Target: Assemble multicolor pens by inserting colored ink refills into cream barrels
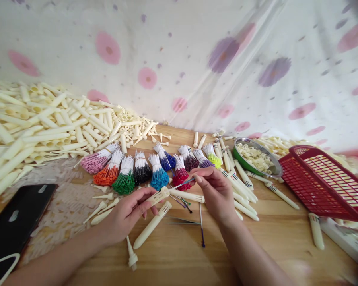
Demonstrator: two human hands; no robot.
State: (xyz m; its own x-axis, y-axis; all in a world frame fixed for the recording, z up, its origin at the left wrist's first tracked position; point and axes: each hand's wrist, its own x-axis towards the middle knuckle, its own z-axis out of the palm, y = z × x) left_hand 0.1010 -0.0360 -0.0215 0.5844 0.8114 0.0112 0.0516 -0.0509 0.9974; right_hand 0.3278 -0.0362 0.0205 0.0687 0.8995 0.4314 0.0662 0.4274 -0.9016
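My left hand (131, 214) is closed around a cream slotted pen part (161, 194), its open end facing right. Between the thumb and fingertips of my right hand (214, 194) is a thin pen refill (181, 184), white with a blue end. Its white tip meets the mouth of the slotted part; whether it is inside I cannot tell. Below my left hand lies a cream pen barrel (153, 225) with slots at its upper end. A loose dark-blue refill (202, 228) and metal tweezers (185, 221) lie below my hands. Behind them stand colour-sorted refill bundles, including green (123, 180) and light blue (159, 176).
Cream tubes (47, 123) are heaped at the left, above a black phone (19, 222). To the right are several pens (241, 186), a green-sided bowl (252, 157) of small cream parts and a tilted red basket (322, 182). A flowered cloth (173, 51) hangs behind.
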